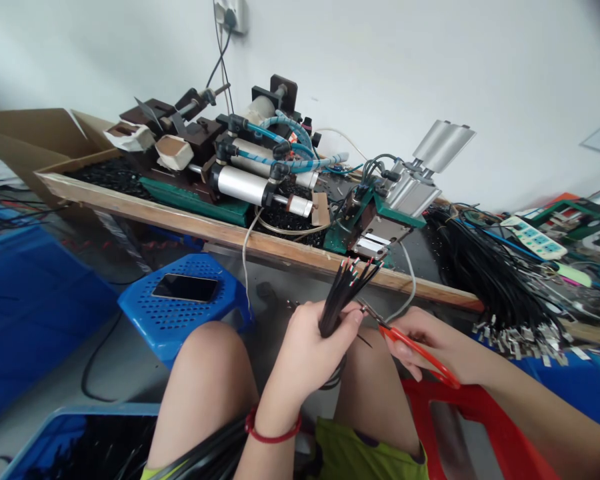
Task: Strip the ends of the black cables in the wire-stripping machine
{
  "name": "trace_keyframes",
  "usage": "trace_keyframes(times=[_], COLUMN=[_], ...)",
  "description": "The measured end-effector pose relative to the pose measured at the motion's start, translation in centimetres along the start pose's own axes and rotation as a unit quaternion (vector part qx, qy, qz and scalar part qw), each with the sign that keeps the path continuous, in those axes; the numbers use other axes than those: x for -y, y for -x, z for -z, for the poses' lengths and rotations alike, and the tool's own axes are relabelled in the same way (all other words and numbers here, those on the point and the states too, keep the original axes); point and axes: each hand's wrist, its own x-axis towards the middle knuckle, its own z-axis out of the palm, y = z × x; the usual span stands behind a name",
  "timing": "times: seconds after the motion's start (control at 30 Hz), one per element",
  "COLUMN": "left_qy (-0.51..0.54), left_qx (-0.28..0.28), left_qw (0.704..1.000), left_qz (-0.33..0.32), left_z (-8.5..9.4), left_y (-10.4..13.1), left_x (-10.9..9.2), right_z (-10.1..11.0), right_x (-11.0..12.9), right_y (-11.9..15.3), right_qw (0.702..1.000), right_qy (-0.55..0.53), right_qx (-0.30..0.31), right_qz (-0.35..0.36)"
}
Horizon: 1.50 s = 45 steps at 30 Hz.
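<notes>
My left hand (pixel 320 333) is closed around a bundle of black cables (pixel 339 297). The cable ends point up and away from me, with red, white and green wire tips showing. In my right hand (pixel 417 337) is a pair of scissors (pixel 423 353) with red handles. Their metal blades reach to the left, close to the left thumb and the side of the bundle. Whether the blades touch a cable I cannot tell. More of the black cable length (pixel 215 447) runs below my left forearm across my lap.
A wooden-edged bench (pixel 260 243) carries pneumatic machines (pixel 245 187) and a smaller press (pixel 380 227). Many black cables with metal ends (pixel 500 287) hang over its right part. A phone (pixel 185 287) lies on a blue stool (pixel 150 317). A blue bin (pixel 35 313) stands left, a red stool (pixel 485 413) right.
</notes>
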Motion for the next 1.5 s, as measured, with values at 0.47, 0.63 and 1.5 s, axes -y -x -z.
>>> trace_keyframes(times=[0.47, 0.63, 1.5], left_qy=[-0.019, -0.022, -0.025], left_qx=[-0.017, 0.003, -0.003], left_qw=[0.999, 1.0, 1.0], left_qz=[-0.02, -0.001, -0.002], left_z=[-0.01, 0.1, 0.14], left_y=[0.03, 0.11, -0.06], left_x=[-0.4, -0.29, -0.1], right_z=[0.21, 0.26, 0.52], right_x=[0.15, 0.07, -0.06], right_y=[0.07, 0.05, -0.11], right_qw=[1.0, 0.999, 0.999], right_qy=[0.025, 0.029, 0.03], right_qx=[-0.006, -0.007, -0.014], right_qz=[-0.017, -0.013, 0.0])
